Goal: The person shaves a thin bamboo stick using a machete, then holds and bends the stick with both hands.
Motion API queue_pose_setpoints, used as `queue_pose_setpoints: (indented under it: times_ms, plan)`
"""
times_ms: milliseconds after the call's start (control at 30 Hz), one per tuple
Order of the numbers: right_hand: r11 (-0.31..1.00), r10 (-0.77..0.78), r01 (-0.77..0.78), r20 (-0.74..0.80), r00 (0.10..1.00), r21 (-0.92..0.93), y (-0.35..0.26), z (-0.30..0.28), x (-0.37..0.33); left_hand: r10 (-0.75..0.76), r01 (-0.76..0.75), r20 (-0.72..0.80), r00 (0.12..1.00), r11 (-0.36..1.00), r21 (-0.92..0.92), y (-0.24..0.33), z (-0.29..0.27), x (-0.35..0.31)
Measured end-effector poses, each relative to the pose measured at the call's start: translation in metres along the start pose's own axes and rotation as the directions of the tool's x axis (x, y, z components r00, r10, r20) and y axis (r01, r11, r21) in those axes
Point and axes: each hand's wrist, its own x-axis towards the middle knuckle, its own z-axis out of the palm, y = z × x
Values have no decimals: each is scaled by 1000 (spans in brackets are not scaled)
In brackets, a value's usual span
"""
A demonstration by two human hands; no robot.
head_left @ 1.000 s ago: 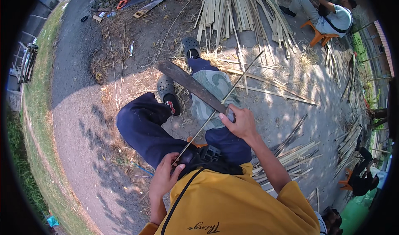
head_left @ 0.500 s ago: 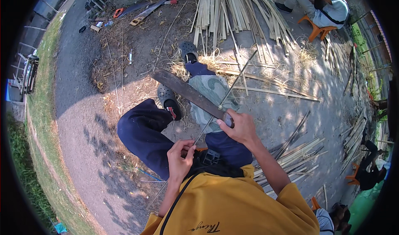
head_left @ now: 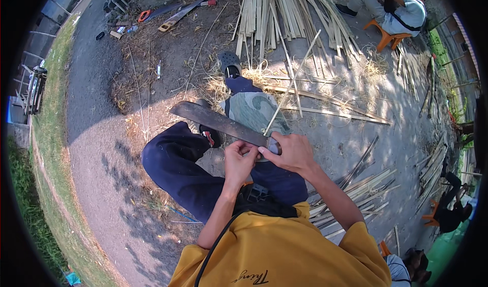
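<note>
– Why is our knife [head_left: 216, 122] held over the camouflage cloth [head_left: 254, 106]?
– Probably the cloth shields our right leg, while the pale strip [head_left: 292, 84] slants from the knife toward upper right.
– And our hands?
– Our left hand [head_left: 239, 164] has fingers bunched just below the knife; we can't tell on what. Our right hand [head_left: 291, 153] grips its handle [head_left: 275, 146].

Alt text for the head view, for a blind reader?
The right hand grips a broad knife meeting a thin pale strip; the left hand is close beside the knife. Camouflage cloth lies over the right leg; piled strips lie beyond.
</note>
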Motion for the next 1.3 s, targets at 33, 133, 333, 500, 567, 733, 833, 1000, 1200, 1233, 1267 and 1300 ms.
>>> queue_pose_setpoints:
  times_ms: [33,133,333,500,567,733,833,1000,1200,1233,1267,1300]
  plan:
    - [1000,15,-15,2,1000,17,0,1,1,-5,5,0,1000,1000,-1,0,-1,1]
    - [1000,26,-26,15,1000,9,-2,1,4,-30,30,6,1000,999,-33,-2,-3,0]
    - [999,53,-53,23,998,-9,-1,8,5,54,-54,-3,999,998,-27,-4,-1,-6]
    - [997,77,-77,20,997,-1,-1,11,4,-68,69,21,997,993,-97,3,-13,-27]
    - [995,86,-88,46,995,51,-3,10,5,-57,57,3,998,995,-81,0,-20,-35]
    - [999,18,-17,23,1000,-49,-16,16,-1,17,-20,-54,998,999,-47,-6,-32,-53]
    - [999,45,-45,0,999,6,-7,16,3,25,-24,-56,998,1000,18,-2,-48,-79]
    - [995,83,-80,-49,995,51,-13,15,-1,-80,87,-121,989,995,52,-4,-72,-128]
    - [997,70,-66,-68,995,50,-9,16,4,-36,50,-78,996,980,194,10,-70,-111]
    - [994,81,-76,-66,995,79,-7,17,3,0,32,-95,995,941,336,16,-67,-110]
    - [990,93,-86,-63,994,108,-5,18,2,3,29,-95,995,942,334,19,-67,-110]
    - [991,91,-84,-64,994,105,-2,18,2,72,-38,-52,996,876,480,22,-69,-110]
